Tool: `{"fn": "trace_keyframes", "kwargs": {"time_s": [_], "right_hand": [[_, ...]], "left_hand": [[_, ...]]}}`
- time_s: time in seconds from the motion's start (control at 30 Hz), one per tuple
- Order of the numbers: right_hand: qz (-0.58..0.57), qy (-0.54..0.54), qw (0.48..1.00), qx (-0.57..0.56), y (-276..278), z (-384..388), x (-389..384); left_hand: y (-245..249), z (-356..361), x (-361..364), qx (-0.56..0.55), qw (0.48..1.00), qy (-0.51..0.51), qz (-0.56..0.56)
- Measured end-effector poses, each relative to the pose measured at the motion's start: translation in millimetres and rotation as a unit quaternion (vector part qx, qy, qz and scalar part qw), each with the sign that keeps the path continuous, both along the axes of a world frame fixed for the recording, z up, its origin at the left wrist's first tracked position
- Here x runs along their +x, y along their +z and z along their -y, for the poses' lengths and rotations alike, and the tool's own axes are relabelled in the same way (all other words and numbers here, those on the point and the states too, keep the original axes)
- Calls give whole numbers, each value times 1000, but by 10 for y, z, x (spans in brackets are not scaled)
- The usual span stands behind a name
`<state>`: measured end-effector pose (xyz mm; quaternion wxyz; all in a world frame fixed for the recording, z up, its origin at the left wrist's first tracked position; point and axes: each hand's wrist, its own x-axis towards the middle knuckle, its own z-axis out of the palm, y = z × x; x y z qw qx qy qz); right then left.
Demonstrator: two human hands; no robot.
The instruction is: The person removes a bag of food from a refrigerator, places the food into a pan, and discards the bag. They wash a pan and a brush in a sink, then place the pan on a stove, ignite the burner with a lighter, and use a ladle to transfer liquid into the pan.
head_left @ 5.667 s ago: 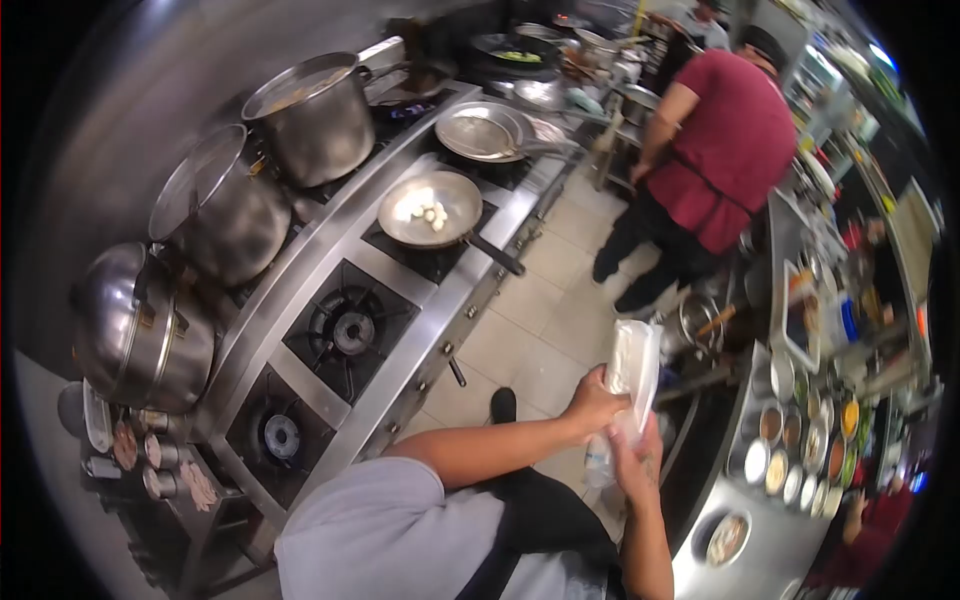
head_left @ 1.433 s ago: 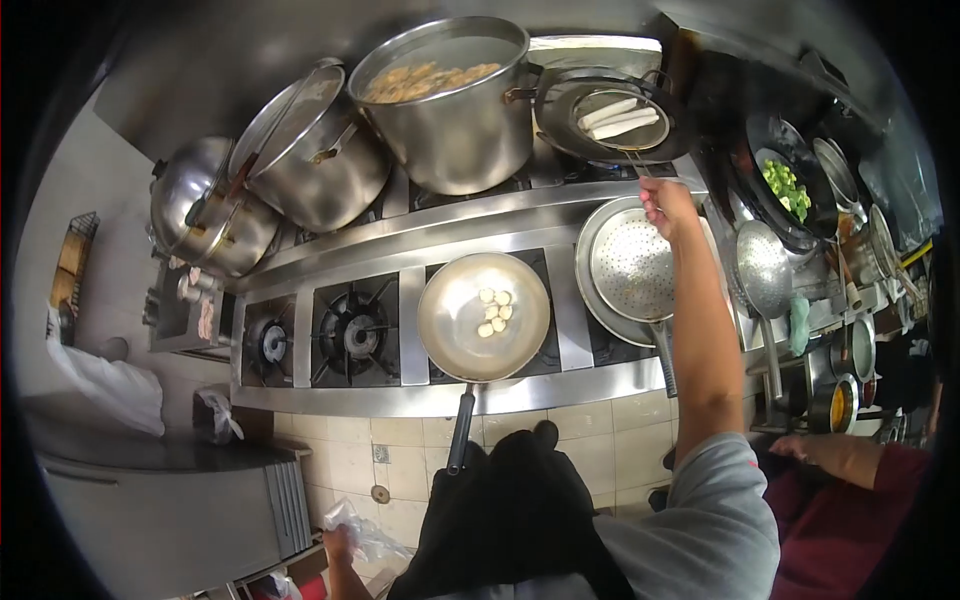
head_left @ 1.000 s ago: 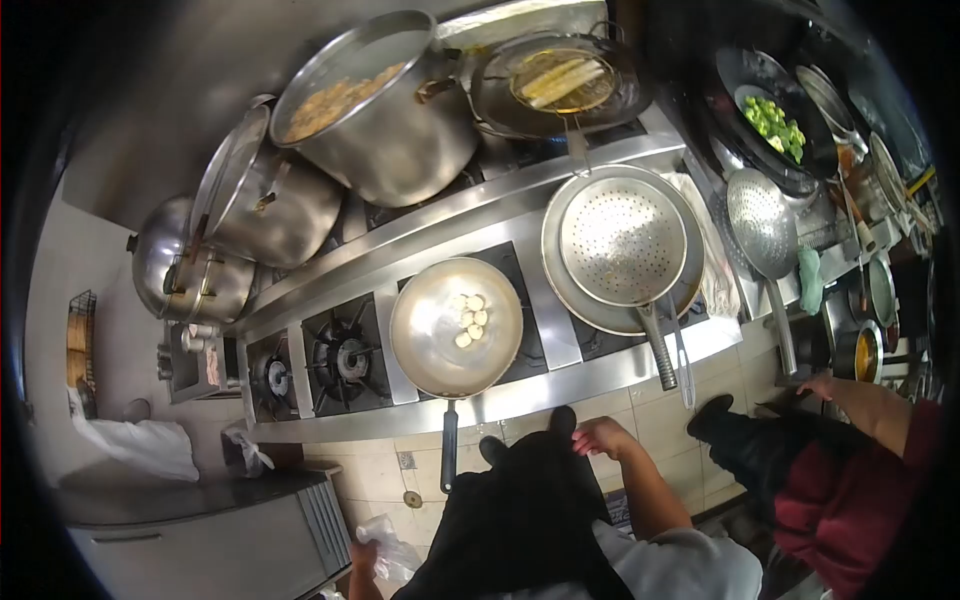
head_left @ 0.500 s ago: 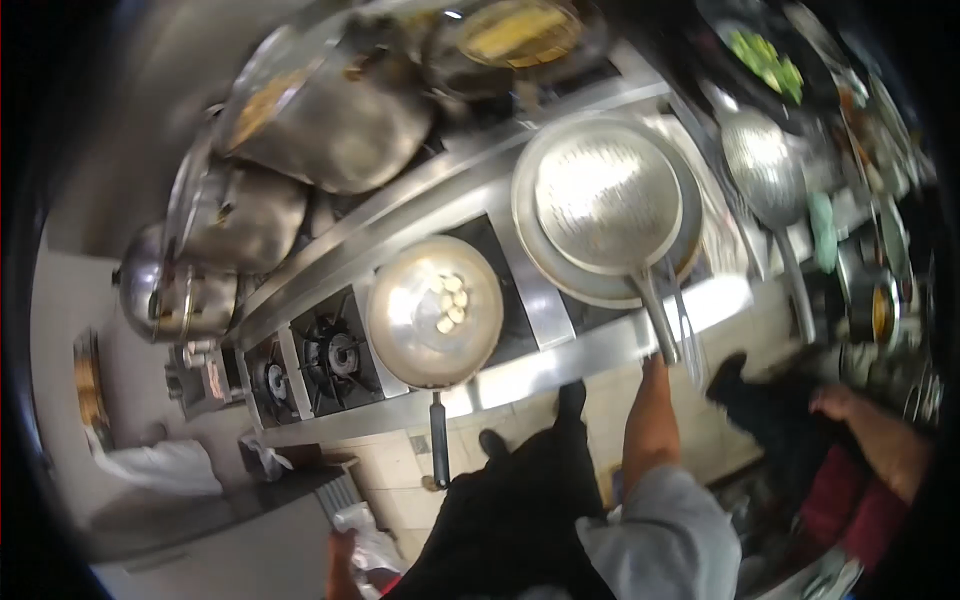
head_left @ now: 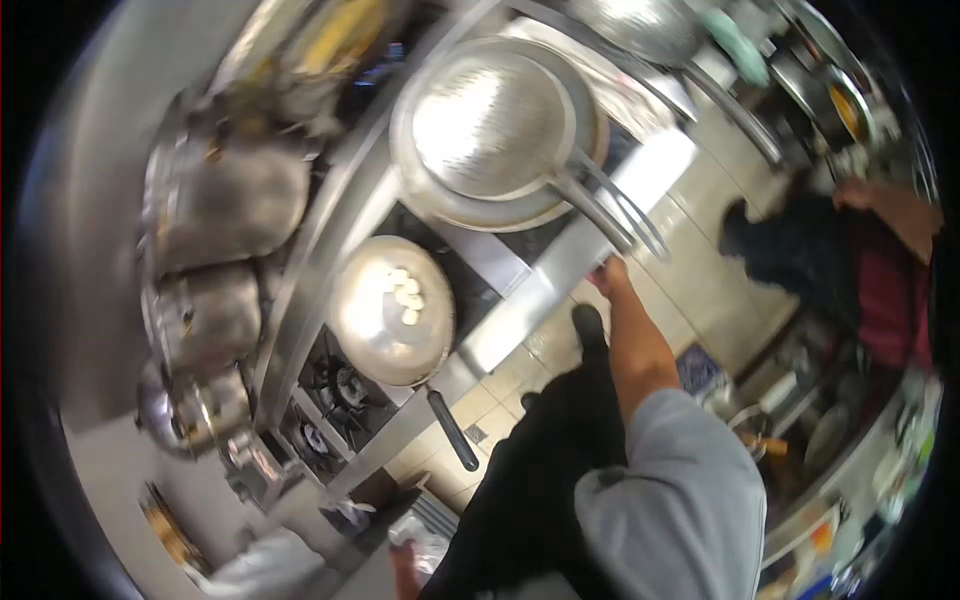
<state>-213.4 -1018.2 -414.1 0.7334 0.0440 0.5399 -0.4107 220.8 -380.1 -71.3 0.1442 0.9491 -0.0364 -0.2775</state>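
Observation:
The picture is motion-blurred and tilted. My right hand (head_left: 608,274) reaches out from a grey sleeve to the stove's front rail, just under the long handles (head_left: 622,213) of a perforated skimmer (head_left: 490,120) that lies in a wide pan (head_left: 455,205). Its grip is too blurred to read. A frying pan (head_left: 372,322) with several pale round pieces (head_left: 405,297) sits on a burner to the left, its black handle (head_left: 455,432) pointing at me. My left hand (head_left: 402,560) is low at the bottom edge on a clear plastic bag (head_left: 425,532).
Big steel pots (head_left: 230,200) and lidded pots (head_left: 205,318) line the stove's back left. Two bare burners (head_left: 335,385) lie beside the frying pan. A co-worker in a red top (head_left: 885,295) stands at right on the tiled floor (head_left: 700,290). A prep counter with containers (head_left: 840,430) runs along the right.
The view has swung and tilted, so the stove now runs diagonally. My right arm has stretched forward and its hand shows at the stove's front rail by the skimmer handles.

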Motion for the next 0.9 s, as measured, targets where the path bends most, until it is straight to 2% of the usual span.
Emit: {"fn": "trace_keyframes", "kwargs": {"time_s": [0.03,0.07,0.13,0.2,0.3,0.37,0.43,0.5,0.53,0.57,0.63,0.67,0.7,0.77,0.83,0.87,0.9], "right_hand": [[61,-42,997,-37,-111,4,29],[28,-23,999,-4,12,37,38],[21,26,999,-19,-32,77,-4],[-1,63,998,-30,-41,73,-42],[12,41,997,-59,87,63,-17],[-36,-19,994,105,304,-54,-9],[-168,160,971,55,-73,-383,-143],[-171,332,925,69,-414,-700,-384],[-258,511,817,-73,-983,-974,-590],[-369,622,657,-212,-1526,-1244,-778],[-337,720,606,7,-518,-1510,-566],[-322,757,568,21,-386,-1695,-550],[-306,791,529,35,-424,-1914,-582],[-347,761,526,152,3,-2343,-390],[-358,764,526,102,382,-2867,-350],[-357,769,527,57,542,-3147,-299],[-362,773,517,60,654,-3412,-172]], "left_hand": [[45,115,-19,-58,998,22,9],[199,470,-192,-42,998,4,41],[331,829,-365,-35,997,-3,73],[311,852,-379,25,997,-3,67],[94,547,-291,15,1000,4,25],[125,527,-409,-8,999,22,28],[38,400,-390,72,995,12,64],[-328,-143,-169,38,998,18,56],[-500,-399,-136,15,998,17,53],[-510,-443,-192,6,999,28,45],[-515,-553,-282,-123,987,85,67],[-676,-764,-257,-131,980,69,132],[-757,-865,-276,-143,979,80,125],[-503,-877,-280,-223,923,306,61],[-1263,-1818,51,-247,907,335,70],[-1543,-2240,224,-322,900,290,50],[-1655,-2627,260,-392,886,247,32]]}}
